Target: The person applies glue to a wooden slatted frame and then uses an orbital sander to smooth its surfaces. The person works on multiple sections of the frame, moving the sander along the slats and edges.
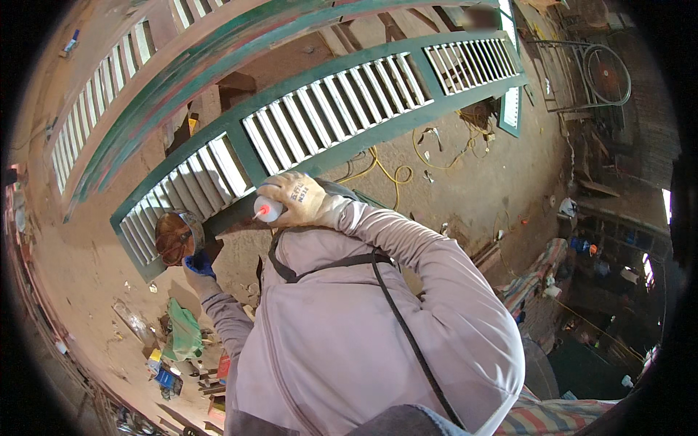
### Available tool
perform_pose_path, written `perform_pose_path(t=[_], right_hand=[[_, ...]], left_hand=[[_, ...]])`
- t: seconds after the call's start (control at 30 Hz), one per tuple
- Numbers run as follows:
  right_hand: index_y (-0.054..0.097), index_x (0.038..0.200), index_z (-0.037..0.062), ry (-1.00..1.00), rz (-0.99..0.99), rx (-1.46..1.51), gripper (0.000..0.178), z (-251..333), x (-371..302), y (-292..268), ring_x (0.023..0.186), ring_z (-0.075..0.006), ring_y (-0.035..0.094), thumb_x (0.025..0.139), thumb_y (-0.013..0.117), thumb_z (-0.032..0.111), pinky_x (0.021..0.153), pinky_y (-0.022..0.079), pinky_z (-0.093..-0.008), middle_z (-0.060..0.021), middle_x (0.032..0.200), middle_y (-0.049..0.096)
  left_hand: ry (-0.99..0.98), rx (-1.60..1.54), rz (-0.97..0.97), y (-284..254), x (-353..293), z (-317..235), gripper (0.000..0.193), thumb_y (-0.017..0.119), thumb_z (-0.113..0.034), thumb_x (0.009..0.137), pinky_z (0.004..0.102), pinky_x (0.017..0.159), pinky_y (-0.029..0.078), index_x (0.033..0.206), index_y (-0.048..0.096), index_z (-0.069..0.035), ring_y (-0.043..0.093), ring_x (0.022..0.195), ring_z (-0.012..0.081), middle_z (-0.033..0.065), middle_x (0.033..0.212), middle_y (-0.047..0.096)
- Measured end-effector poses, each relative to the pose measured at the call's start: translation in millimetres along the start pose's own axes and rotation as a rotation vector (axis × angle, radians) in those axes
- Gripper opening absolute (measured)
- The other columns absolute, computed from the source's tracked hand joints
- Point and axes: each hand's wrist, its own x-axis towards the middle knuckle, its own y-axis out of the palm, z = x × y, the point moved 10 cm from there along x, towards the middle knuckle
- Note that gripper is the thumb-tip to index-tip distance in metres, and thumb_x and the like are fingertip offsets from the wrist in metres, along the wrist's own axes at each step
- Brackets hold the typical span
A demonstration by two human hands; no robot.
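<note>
My left hand [198, 267], in a blue-and-pale work glove, grips the near rim of a round bowl [171, 251] with brown stuff coating its inside. In my right hand [299, 198], gloved in cream, is a white squeeze bottle [270, 209] with a red tip, held to the right of the bowl; the fingers wrap round it. The bowl is over the left end of a long green louvered panel [251, 158] with white slats. The bottle is just in front of the panel's near edge, apart from the bowl.
Behind stands a second slatted panel [105, 86] with a green-and-red streaked frame. A yellow cable [396, 176] lies on the floor beyond the panel. Green cloth [183, 331] and litter lie at the lower left. A spoked wheel [606, 75] is at the far right.
</note>
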Motion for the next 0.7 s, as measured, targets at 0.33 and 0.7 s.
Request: perform_pose_path(t=[0.33,0.7], right_hand=[[0.063,0.129,0.0074,0.136,0.126,0.015,0.066,-33.0,5.2,-3.2,0.113,-0.038,0.066,0.074,0.084,0.037,0.098,0.051,-0.0477,-0.0166,0.123,0.068],[0.065,0.122,0.0103,0.1,-0.004,-0.026,0.056,-46.4,-7.5,-21.2,0.106,-0.035,0.068,0.075,0.082,0.035,0.092,0.053,-0.0474,-0.0131,0.114,0.07]], left_hand=[[0.102,0.224,-0.008,3.7,9.8,17.5,0.01,0.063,-0.008,0.098,0.0379,0.089,0.055,0.104,0.065,-0.001,0.067,0.093,0.0249,0.0102,0.104,0.071],[-0.05,-0.026,-0.231,1.3,25.0,9.4,0.05,0.065,-0.028,0.099,0.046,0.108,0.049,0.136,0.058,0.004,0.063,0.122,0.0332,0.0197,0.134,0.065]])
